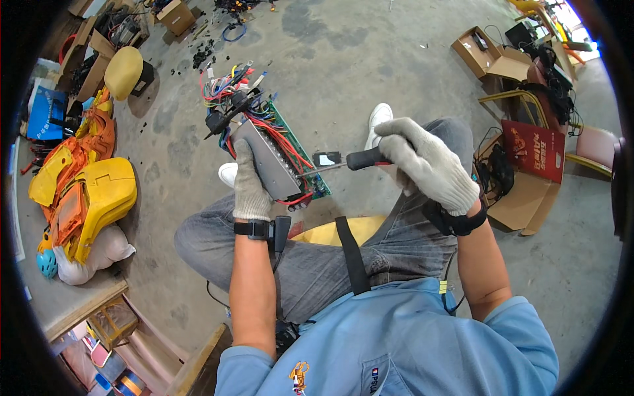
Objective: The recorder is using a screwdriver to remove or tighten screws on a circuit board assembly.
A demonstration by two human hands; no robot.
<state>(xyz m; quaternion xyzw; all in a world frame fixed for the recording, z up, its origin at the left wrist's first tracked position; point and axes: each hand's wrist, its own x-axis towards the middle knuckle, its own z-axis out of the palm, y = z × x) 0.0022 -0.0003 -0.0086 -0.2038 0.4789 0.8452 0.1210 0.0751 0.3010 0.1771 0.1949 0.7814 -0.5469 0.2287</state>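
Gray floor [317,59] spreads all around in the head view, with a pile of yellow and orange plastic parts [99,198] on the left and an open brown box [528,195] on the right. A person in gray pants [218,228] sits in the middle. Both hands wear pale gloves. The left hand [251,191] holds the side of a gray metal box [267,158], its thumb along the edge; its other fingers are hard to see. That box sits tilted in front of the person, with a green board [320,187] along one side and colorful wires [221,92] bunched at its far end. The right hand [429,162] has its fingers closed around the dark handle of a screwdriver [364,159]. The metal tip reaches the box, but I can't tell if it touches. Just beside the box, a small black thing [327,158] lies on the floor.
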